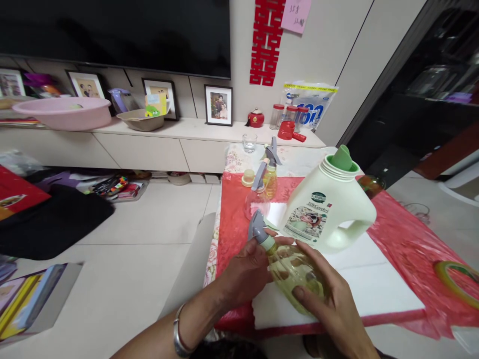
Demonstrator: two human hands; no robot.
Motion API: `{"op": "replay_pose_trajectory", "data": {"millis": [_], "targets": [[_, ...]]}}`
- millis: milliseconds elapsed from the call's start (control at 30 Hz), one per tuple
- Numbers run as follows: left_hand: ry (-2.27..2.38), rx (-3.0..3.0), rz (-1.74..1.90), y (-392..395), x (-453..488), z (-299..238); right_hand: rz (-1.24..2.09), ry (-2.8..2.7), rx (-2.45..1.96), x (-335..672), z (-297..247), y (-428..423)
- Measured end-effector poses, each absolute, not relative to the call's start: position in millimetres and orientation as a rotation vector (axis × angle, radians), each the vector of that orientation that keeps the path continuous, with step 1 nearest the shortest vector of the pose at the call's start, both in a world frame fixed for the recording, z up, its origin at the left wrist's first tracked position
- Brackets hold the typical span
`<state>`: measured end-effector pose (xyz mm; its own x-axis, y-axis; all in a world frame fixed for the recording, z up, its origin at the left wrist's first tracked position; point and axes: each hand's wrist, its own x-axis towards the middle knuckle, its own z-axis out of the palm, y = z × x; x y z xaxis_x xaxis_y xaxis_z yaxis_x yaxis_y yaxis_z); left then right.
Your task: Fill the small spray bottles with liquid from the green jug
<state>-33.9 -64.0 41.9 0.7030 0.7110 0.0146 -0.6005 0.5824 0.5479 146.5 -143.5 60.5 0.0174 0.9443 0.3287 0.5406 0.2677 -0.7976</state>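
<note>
Yellowish clear plastic at lower centre of the frame: bottle (281, 286), tilted, grey spray head (258, 227) toward upper left. Grasped by both hands: held close under collar (267, 243) by left hand (250, 269), cupped lower down by right hand (337, 294), with thumb on near side. Cannot tell whether resting on white sheet (377, 286) or lifted just above. Looks like a step of steadying and working near the collar, spray head already on. Probably calls next for firm right-hand support, careful left-hand finger work, no squeezing of thin walls. Beyond, right of centre: pale jug (337, 199), near but apart from both hands.
</note>
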Motion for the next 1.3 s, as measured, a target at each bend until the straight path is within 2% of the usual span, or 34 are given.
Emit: {"op": "replay_pose_trajectory", "data": {"millis": [67,133,400,467,600,667,733,933,1000,1100,1167,1300], "targets": [[0.23,0.521,0.783,-66.1,-31.4,43.6,0.697,-1.415,-1.444,142.9,51.9,-146.1],[0.272,0.484,0.801,-66.0,-29.7,46.4,0.692,-1.265,-1.468,137.7,44.0,-149.4],[0.3,0.483,0.841,-53.9,-37.3,53.8,0.216,-1.58,-1.435,117.5,38.4,-164.5],[0.272,0.508,0.865,-53.7,-38.5,54.0,0.426,-1.419,-1.407,111.9,42.2,-166.5],[0.222,0.554,0.871,-55.9,-36.5,55.2,1.304,-0.611,-1.19,102.2,53.7,-163.5],[0.233,0.542,0.908,-56.5,-34.2,56.2,1.516,-0.347,-1.091,99.1,57.4,-161.1],[0.272,0.51,0.956,-56.1,-32.1,56.9,1.478,-0.381,-1.093,96.8,58.0,-160.7],[0.298,0.405,0.983,-53.4,-32.1,56.0,1.054,-0.781,-1.252,96.5,54.5,-167.6],[0.278,0.442,0.962,-54.3,-34.0,57.1,1.143,-0.731,-1.271,98.8,54.4,-167.2],[0.225,0.524,0.931,-56.3,-36.0,60.1,1.508,-0.493,-1.146,101.4,52.7,-163.9],[0.215,0.544,0.938,-56.5,-36.1,60.9,1.606,-0.418,-1.096,100.7,49.7,-162.2],[0.317,0.458,0.971,-54.4,-34.4,57.1,1.218,-0.696,-1.249,93.7,43.0,-164.5]]}}
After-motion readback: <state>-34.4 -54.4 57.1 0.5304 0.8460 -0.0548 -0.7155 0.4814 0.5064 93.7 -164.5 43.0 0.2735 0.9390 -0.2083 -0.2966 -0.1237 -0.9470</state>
